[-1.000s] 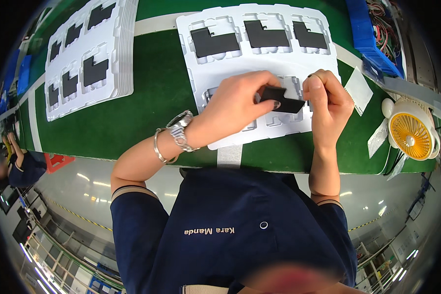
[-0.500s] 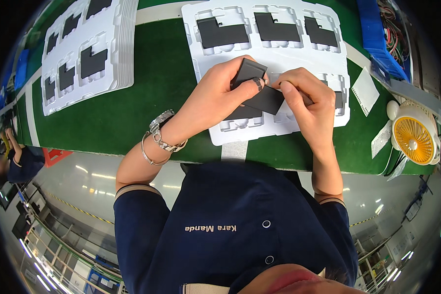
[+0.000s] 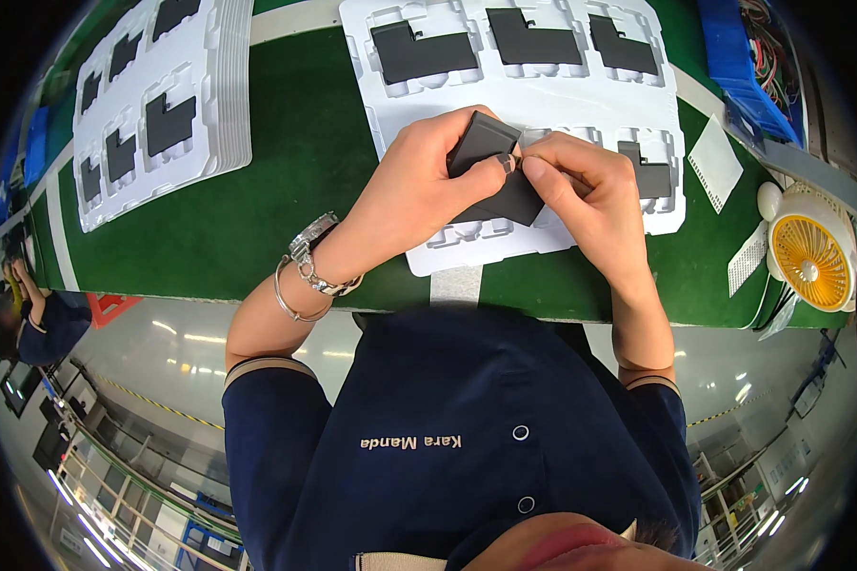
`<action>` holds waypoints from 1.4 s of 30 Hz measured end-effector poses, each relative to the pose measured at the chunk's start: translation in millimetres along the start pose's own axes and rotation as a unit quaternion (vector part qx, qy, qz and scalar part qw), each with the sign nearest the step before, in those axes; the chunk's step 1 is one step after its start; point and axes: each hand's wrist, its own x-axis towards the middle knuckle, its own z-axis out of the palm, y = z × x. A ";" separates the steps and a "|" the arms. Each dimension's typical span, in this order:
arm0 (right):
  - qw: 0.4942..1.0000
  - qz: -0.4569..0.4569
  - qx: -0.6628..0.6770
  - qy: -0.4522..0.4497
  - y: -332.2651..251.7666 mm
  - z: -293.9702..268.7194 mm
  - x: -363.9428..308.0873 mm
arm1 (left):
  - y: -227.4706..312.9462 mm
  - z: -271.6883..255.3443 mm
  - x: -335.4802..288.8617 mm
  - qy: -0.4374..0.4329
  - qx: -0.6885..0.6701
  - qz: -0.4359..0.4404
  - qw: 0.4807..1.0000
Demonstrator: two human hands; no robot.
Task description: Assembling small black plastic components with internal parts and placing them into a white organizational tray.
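My left hand (image 3: 438,171) is closed around a flat black L-shaped battery (image 3: 516,195), its thumb across the upper face. One arm of the battery points up and away, the other toward the lower right. At the inner corner of the L, close to my left thumb, my right hand (image 3: 588,186) pinches with thumb and forefinger. What lies between those fingertips is too small to make out. Below the hands is a white moulded tray (image 3: 533,95). Similar black batteries (image 3: 428,55) lie in its pockets, and my hands partly cover the near row.
A stack of white trays (image 3: 238,105) holding more batteries stands at the left on the green table (image 3: 295,143). On the right are a yellow-and-white fan (image 3: 809,257), a white perforated sheet (image 3: 714,164) and a blue bin (image 3: 733,57) of wires. Another person (image 3: 52,328) is at far left.
My right fingertips have shifted slightly left and up, closer to my left thumb at the inner corner. The left hand still holds the battery. The whole view has shifted a little.
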 end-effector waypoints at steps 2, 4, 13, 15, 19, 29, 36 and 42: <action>1.000 0.021 0.016 -0.002 -1.3 0.4 0.0 | -0.4 1.1 0.2 0.002 -0.017 0.018 1.000; 1.000 0.023 0.019 -0.003 0.2 0.4 -0.3 | 0.1 1.1 -0.2 0.003 -0.010 0.016 1.000; 0.999 0.037 0.034 -0.009 -0.6 -0.3 -1.2 | -0.8 2.0 -1.1 0.004 -0.001 0.008 1.000; 0.999 0.039 0.033 -0.008 -0.6 -0.3 -1.5 | -0.7 2.5 -1.2 0.006 -0.007 0.011 1.000; 0.998 0.038 0.039 -0.006 -0.9 -0.2 -1.3 | 0.0 2.3 -0.9 0.003 -0.002 0.010 1.000; 0.999 0.028 0.034 -0.010 -0.5 -0.8 -0.5 | 1.9 1.7 -1.4 -0.001 -0.003 0.006 1.000; 0.999 0.024 0.029 -0.008 -0.7 -0.9 -0.5 | 1.6 2.2 -1.8 -0.002 -0.010 0.011 1.000; 1.000 0.026 0.017 -0.003 -3.5 0.1 -0.9 | 1.4 2.3 -2.0 -0.001 0.002 0.011 1.000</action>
